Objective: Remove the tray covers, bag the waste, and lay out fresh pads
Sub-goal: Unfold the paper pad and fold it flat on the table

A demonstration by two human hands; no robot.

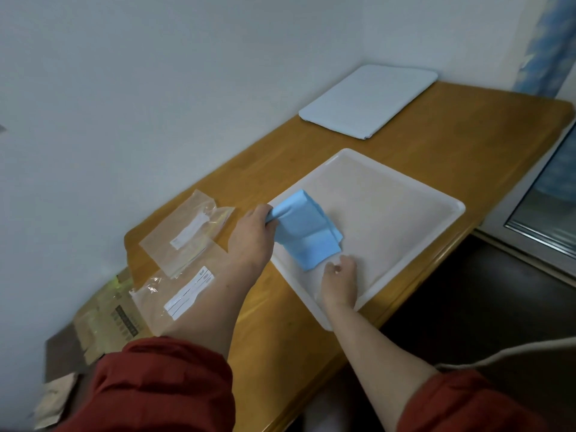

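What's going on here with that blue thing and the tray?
A person in red sleeves is working at a wooden table. Their left hand grips a folded blue pad at the left edge of a white tray; the pad is not yet spread out. The right hand is inside the tray by the pad's near corner, though whether it holds the pad is unclear. Another flat pale blue pad lies at the far end, with clear labelled bags on the left.

A plain indoor room, home or office rather than lab: a wooden desk (467, 135) sits against bare white walls (156, 73), a window (545, 198) and blue patterned curtain (542, 42) beside its right edge, cardboard packaging (106, 319) below its left corner.
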